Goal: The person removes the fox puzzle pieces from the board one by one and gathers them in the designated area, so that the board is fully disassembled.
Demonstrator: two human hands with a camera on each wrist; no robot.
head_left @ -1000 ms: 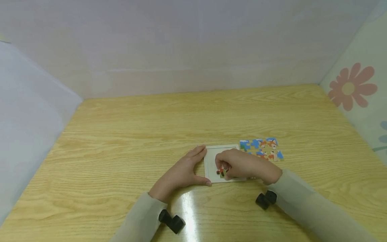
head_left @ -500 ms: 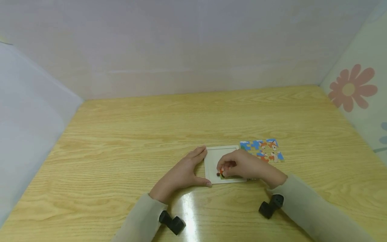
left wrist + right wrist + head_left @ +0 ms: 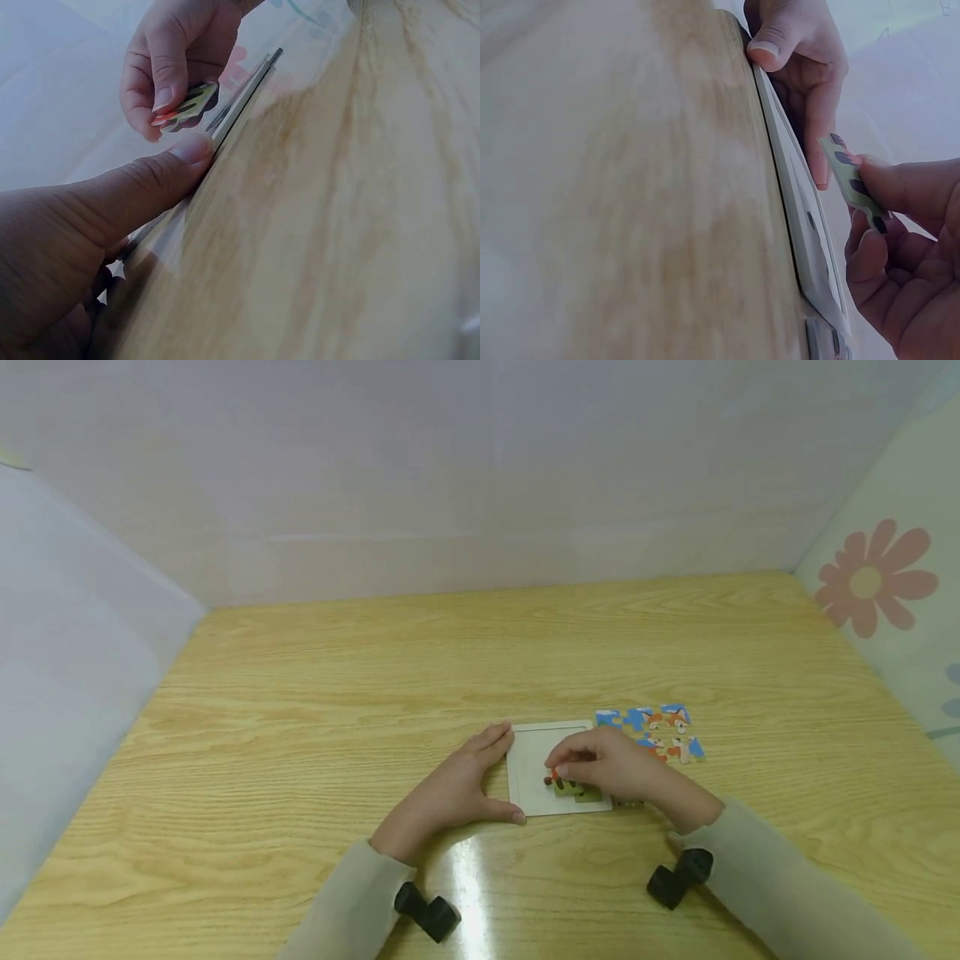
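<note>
A pale puzzle tray lies on the table in the head view. My left hand rests along its left side, thumb at the near corner and straight fingers at the far one. Above the tray's near part, my right hand pinches a green jigsaw piece with red and dark marks between thumb and fingers. The left wrist view shows this piece raised off the tray and tilted. Another greenish piece lies in the tray's near right corner, partly covered by the held piece and the hand.
Right of the tray, several jigsaw pieces with fox heads and blue sky lie close together on the wooden table. My right hand hides some of them. Pale walls stand at the back and sides, the right one bearing a pink flower.
My right hand has lifted the jigsaw piece off the tray and shifted slightly right, uncovering the greenish piece in the near right corner. The left hand has stayed in place.
</note>
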